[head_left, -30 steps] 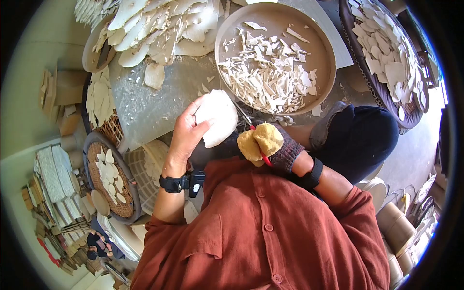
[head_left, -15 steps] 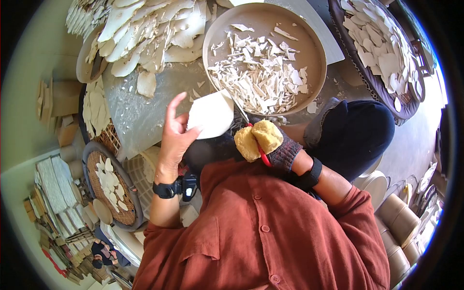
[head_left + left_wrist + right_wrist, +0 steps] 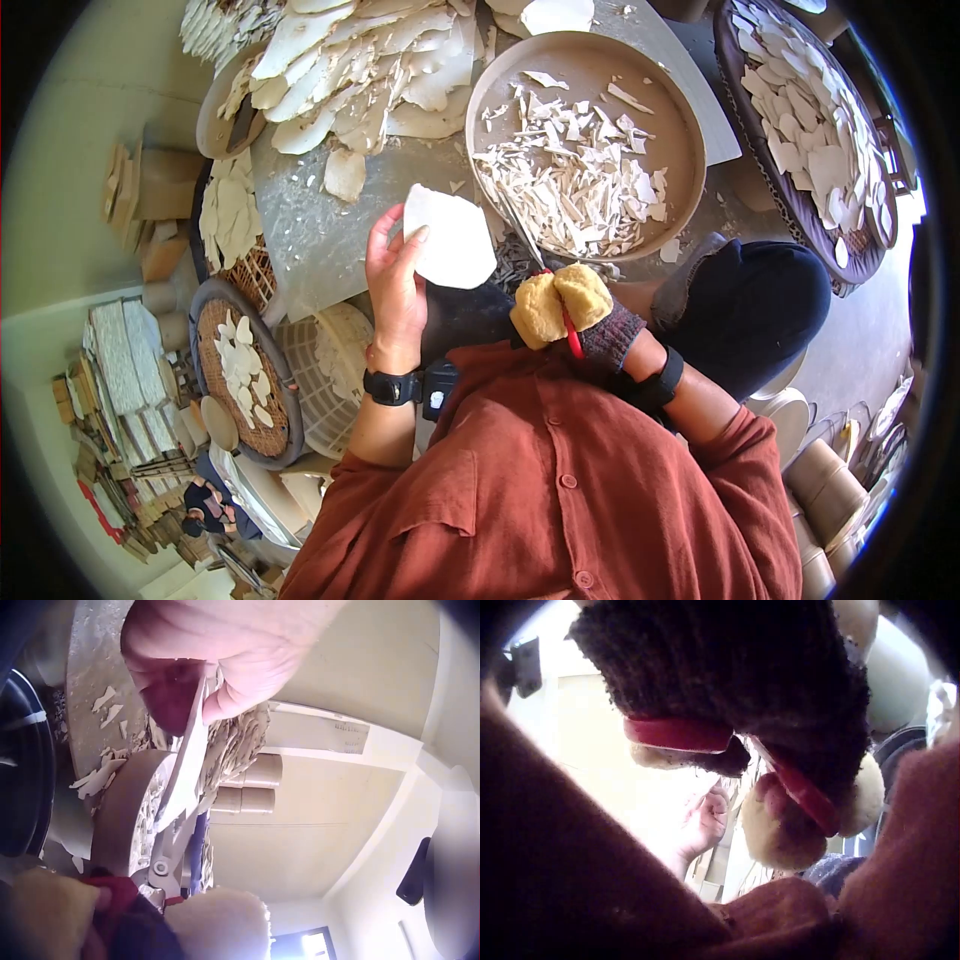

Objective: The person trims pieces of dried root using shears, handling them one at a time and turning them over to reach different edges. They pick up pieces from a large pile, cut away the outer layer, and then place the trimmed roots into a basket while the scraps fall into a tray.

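A thin white sheet piece [image 3: 449, 238] with angular edges is pinched between the thumb and fingers of the bare left hand [image 3: 397, 285]. The left wrist view shows the same sheet [image 3: 189, 761] almost edge-on below the left hand [image 3: 214, 652], beside the scissors' metal pivot [image 3: 160, 867]. The right hand [image 3: 608, 335], in a dark knitted glove, grips red-handled scissors [image 3: 572, 338]; yellow foam pads [image 3: 562, 303] cover parts of it. In the right wrist view the red handles [image 3: 679, 735] lie against the dark glove [image 3: 727, 667]. The blades point towards the round tray, near the sheet's right side.
A round tray [image 3: 697, 185] of white scraps stands ahead. Large pale sheets [image 3: 345, 70] are piled at the upper left, with one loose piece [image 3: 345, 174] below. A basket of flat pieces [image 3: 815, 150] is at the upper right, another basket [image 3: 290, 440] at the left.
The left fingers, spread half a second ago, have closed in on the sheet, which is turned to a different angle. More of the scissor blades shows beside it. The whole head view has shifted slightly.
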The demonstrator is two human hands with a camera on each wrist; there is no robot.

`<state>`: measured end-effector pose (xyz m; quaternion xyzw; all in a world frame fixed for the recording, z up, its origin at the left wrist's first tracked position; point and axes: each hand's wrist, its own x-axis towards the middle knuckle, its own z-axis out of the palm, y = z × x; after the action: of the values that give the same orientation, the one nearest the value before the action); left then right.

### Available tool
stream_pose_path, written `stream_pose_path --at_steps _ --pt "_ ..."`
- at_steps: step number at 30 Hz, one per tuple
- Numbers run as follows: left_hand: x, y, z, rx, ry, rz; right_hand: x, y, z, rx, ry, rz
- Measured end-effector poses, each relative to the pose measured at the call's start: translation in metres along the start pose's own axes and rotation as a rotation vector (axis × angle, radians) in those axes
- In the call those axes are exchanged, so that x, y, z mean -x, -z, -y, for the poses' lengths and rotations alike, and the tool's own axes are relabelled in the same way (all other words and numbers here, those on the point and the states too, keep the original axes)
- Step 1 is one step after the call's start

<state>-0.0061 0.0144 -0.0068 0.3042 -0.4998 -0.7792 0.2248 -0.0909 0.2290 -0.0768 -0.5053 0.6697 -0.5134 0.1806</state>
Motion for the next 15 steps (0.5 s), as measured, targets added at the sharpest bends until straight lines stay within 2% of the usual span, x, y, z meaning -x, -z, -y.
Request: stream_pose_path --at_steps 2,4,6,8,10,13,15 --pt "0.002 -0.005 0.003 -0.012 0.027 0.049 0.006 -0.021 -0.005 -0.742 -0.286 -0.07" --pt "0.005 -0.013 0.007 -0.014 0.041 0.085 0.002 -0.021 0.006 -1.041 -0.436 -0.066" --pt "0.008 -0.019 0.009 -0.076 0.003 0.11 -0.001 -0.01 0.016 -0.895 -0.448 0.012" --pt "0.01 -0.028 0.008 -0.131 -0.068 0.1 0.0 -0.008 0.015 -0.889 -0.47 0.039" --pt "0.007 -0.026 0.01 -0.185 -0.065 0.112 0.002 -0.005 0.016 -0.882 -0.496 0.065" --pt "0.001 -0.026 0.007 -0.237 -0.052 0.138 -0.003 0.005 0.026 -0.689 -0.448 0.087" --pt "-0.002 -0.029 0.001 -0.265 -0.061 0.169 -0.001 0.007 0.024 -0.267 -0.229 0.129"
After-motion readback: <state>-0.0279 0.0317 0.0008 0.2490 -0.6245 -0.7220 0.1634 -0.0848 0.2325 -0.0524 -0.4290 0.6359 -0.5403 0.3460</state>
